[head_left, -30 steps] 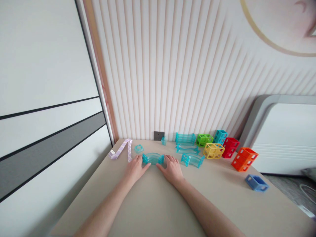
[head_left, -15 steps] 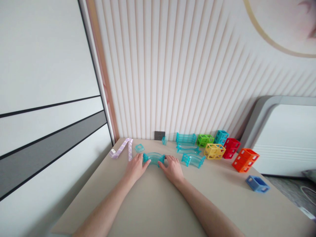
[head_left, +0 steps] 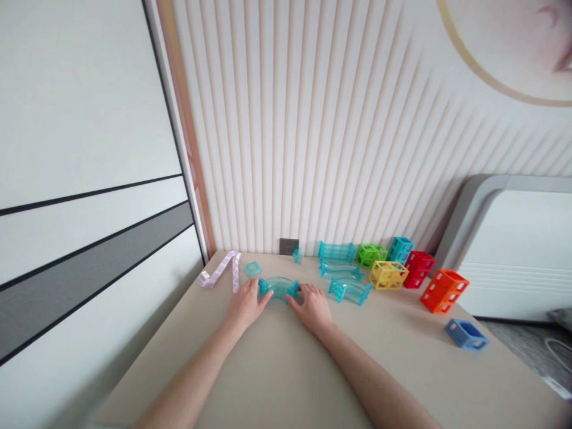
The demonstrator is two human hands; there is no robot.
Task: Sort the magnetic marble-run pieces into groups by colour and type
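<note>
A curved clear-teal track piece [head_left: 277, 288] lies on the beige table [head_left: 277, 369] near the wall. My left hand [head_left: 245, 304] grips its left end, thumb against the near side. My right hand [head_left: 313, 308] grips its right end the same way. Both hands rest low on the table top, with my bare forearms stretched forward. A small teal square piece [head_left: 252, 269] and a lilac zigzag strip [head_left: 221, 269] lie just beyond my left hand. Another curved teal piece [head_left: 349, 291] lies right of my right hand.
More teal track pieces [head_left: 336, 251] sit by the ribbed wall, close to a dark wall socket [head_left: 288, 245]. To the right stand green [head_left: 370, 254], yellow [head_left: 388, 274], red [head_left: 417, 268] and orange [head_left: 444, 289] lattice blocks and a low blue block [head_left: 466, 333]. A white unit [head_left: 518, 250] stands beyond the table's right edge.
Almost nothing: both hands stay on the ends of the curved teal piece, and the view has shifted slightly.
</note>
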